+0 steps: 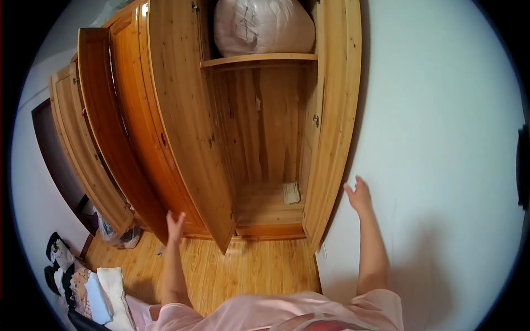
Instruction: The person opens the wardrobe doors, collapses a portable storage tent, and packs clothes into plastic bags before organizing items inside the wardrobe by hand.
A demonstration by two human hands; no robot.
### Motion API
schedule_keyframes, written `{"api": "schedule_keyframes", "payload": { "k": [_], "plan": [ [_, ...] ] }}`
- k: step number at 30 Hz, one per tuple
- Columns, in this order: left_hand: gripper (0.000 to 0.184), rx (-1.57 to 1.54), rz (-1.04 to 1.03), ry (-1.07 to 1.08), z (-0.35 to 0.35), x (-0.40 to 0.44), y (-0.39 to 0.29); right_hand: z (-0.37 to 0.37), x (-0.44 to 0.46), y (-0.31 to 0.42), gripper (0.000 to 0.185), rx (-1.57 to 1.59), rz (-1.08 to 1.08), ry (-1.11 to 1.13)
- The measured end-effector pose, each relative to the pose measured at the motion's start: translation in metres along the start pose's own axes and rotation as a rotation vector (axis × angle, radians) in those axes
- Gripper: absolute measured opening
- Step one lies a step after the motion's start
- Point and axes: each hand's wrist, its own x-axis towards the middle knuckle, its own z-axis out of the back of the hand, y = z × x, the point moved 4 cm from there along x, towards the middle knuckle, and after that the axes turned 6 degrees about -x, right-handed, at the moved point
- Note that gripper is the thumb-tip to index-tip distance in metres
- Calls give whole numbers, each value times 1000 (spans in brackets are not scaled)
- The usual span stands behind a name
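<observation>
In the head view, the work in hand appears to be with the open wardrobe doors: the left hand (175, 226) is raised, thumb and fingers apart and holding nothing, in front of the orange door panels (135, 105), though whether it touches one I cannot tell; the right hand (360, 196) is also empty, thumb spread from the fingers, just right of the right door (338, 116) and in front of the pale wall (441, 121). Between the hands, the left door (185, 110) and the right door stand swung out on either side of the open compartment, so the step looks like handling these doors, with neither clearly gripped. Taking hold of the right door would call for a small reach left to its free edge; the left door would need the left hand to come right, around its near lower corner. Inside, a wrapped bundle (265, 30) fills much of the space above the shelf (262, 58), and a small pale object (291, 192) lies at the far right of the compartment floor. The right door has little room beside the wall; bare wooden floor (221, 270) lies near the left door, while folded clothes (99, 295) crowd the near left.
</observation>
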Motion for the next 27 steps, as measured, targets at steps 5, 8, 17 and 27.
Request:
{"api": "schedule_keyframes", "payload": {
  "k": [5,8,17,27],
  "plan": [
    [89,142,-175,-190,-17,89,-165,12,102,45,68,34,-30,-313],
    [93,150,-204,-230,-29,136,-202,4,138,67,72,77,-60,-361],
    [39,-2,-285,-15,-89,231,-181,-36,204,28,46,77,-97,-447],
    [34,16,-531,-234,-95,251,-140,-54,225,0,51,-24,9,-740]
  ]
}}
